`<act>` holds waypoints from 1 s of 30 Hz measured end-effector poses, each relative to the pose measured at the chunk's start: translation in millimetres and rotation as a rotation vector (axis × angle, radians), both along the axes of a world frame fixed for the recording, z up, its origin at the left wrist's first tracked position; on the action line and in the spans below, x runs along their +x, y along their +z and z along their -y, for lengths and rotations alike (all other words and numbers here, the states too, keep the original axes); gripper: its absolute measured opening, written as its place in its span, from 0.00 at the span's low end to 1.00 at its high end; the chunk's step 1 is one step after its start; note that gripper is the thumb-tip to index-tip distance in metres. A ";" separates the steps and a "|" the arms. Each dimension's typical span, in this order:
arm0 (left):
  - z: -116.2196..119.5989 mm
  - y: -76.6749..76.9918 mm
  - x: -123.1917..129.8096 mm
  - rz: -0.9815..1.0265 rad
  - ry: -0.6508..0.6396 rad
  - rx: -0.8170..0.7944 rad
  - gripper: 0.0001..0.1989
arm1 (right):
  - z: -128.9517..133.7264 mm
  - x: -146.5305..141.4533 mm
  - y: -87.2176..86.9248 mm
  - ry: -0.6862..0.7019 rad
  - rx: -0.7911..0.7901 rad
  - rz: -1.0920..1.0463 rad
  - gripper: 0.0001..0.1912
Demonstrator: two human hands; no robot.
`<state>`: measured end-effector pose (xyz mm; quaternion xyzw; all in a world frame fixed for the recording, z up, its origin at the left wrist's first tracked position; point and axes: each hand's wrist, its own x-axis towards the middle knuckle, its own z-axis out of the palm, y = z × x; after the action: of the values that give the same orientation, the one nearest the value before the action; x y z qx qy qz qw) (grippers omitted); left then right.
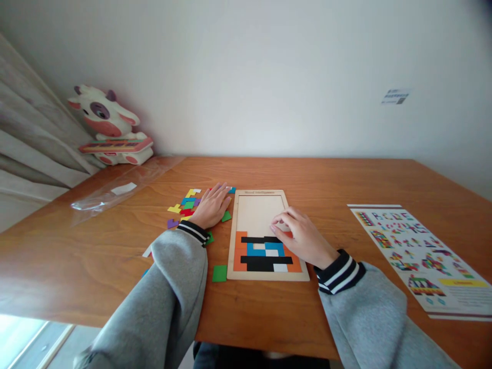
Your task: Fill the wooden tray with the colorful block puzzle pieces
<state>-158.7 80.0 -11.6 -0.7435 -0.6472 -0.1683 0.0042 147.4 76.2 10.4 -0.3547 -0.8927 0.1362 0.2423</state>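
Note:
A wooden puzzle board (231, 256) lies in front of me, its lower part filled with orange, black, blue and white flat pieces. Over its right side is my right hand (302, 233), fingers curled in and their tips close together above the bare middle of the board. Whether a piece sits between those fingertips I cannot make out. My left hand (212, 207) lies palm down with fingers stretched out over loose coloured puzzle pieces (188, 201) left of the board, hiding some of them. A green piece (226, 216) lies beside its fingers.
A green square (219, 273) lies by the board's lower left corner. To the right is a printed pattern sheet (418, 251). A clear plastic bag (126, 189) and a cow toy with a keyboard (111, 125) are at the back left, near a curtain (34, 113).

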 end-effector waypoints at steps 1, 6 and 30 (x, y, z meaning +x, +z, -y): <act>-3.5 -1.0 -1.5 -0.010 -0.003 -0.030 0.24 | -0.1 0.1 -0.1 0.004 -0.001 -0.005 0.08; -2.7 -2.6 -5.1 -0.084 -0.037 -0.021 0.22 | 0.1 0.3 -0.2 0.014 -0.023 -0.004 0.07; 14.2 7.9 -28.4 -0.118 0.022 0.057 0.16 | -0.3 1.7 -3.3 0.037 -0.015 -0.022 0.07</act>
<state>-187.1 65.9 -3.7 -0.7445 -0.6490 -0.1424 0.0653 149.1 76.5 7.0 -0.3383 -0.8955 0.1510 0.2467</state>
